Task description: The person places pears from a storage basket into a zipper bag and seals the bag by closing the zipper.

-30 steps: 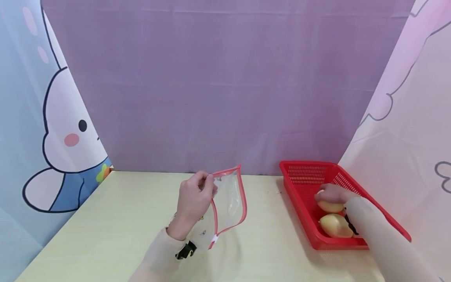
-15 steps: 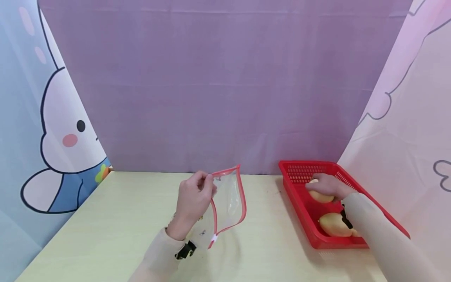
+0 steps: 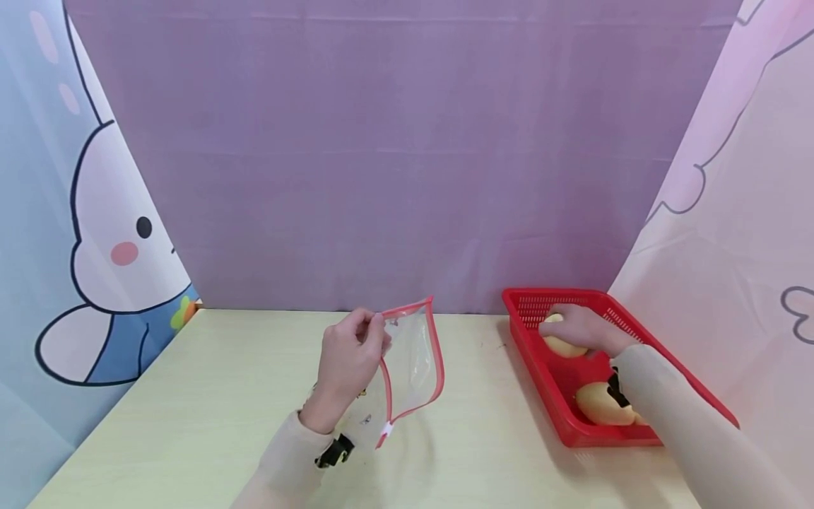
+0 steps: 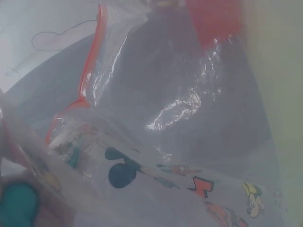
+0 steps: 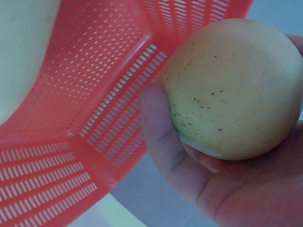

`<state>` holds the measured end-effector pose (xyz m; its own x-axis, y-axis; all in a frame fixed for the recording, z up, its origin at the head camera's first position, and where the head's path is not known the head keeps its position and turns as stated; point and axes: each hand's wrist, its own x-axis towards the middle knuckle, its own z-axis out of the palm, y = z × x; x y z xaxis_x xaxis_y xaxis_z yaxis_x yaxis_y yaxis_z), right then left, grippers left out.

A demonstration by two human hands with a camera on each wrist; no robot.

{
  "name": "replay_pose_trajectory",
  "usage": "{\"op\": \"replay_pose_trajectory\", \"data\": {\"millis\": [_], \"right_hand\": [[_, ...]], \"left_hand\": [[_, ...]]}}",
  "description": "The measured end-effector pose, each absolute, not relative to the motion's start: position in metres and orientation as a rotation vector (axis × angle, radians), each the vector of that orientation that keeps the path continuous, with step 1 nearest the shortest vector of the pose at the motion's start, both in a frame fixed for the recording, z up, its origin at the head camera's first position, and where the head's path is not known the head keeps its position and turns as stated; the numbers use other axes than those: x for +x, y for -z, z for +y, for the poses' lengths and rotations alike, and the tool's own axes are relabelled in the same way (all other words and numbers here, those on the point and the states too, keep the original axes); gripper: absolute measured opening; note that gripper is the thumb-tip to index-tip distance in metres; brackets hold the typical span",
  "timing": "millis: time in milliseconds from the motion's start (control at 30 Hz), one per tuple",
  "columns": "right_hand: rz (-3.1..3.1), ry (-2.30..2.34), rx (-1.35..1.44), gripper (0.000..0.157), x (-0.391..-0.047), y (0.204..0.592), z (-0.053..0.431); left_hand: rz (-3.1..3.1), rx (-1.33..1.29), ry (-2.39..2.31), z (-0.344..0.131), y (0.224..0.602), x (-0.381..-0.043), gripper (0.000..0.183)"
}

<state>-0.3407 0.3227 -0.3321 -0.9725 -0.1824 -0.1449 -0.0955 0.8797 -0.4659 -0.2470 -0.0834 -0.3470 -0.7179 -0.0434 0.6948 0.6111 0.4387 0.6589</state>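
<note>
My left hand [image 3: 351, 364] pinches the red-edged rim of a clear zip bag [image 3: 416, 364], whose mouth gapes toward the right. A white slider [image 3: 386, 429] sits at the lower end of the red zip. In the left wrist view, cartoon prints show on the film of the bag [image 4: 156, 104]. My right hand [image 3: 585, 329] grips a yellow mango [image 3: 564, 347] over the far part of the red basket [image 3: 540, 389]. Thumb and fingers curl round that mango [image 5: 232, 94] in the right wrist view, where dark specks mark its skin.
Another mango [image 3: 600, 404] lies in the near end of the basket, with part of a further yellow fruit [image 3: 639, 418] beside it, mostly hidden by the right sleeve. A purple curtain [image 3: 407, 155] hangs behind the pale table [image 3: 254, 382]. Printed cloths flank both sides.
My right hand has moved the gripped mango leftward and away from me, off the spot beside the other mango. The left hand and the bag have stayed almost still.
</note>
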Motion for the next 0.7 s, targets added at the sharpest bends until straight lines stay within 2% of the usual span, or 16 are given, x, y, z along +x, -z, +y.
{"op": "replay_pose_trajectory", "data": {"millis": [200, 467, 700], "right_hand": [[2.873, 0.722, -0.237, 0.084, -0.339, 0.328, 0.316], [2.897, 0.743, -0.308, 0.071, -0.334, 0.322, 0.302], [2.936, 0.717, -0.381, 0.069, -0.325, 0.314, 0.288]], "left_hand": [[-2.051, -0.465, 1.307, -0.083, 0.347, -0.247, 0.018], [-2.051, -0.467, 1.326, -0.083, 0.348, -0.247, 0.019], [-2.047, -0.479, 1.326, -0.084, 0.347, -0.247, 0.019]]}}
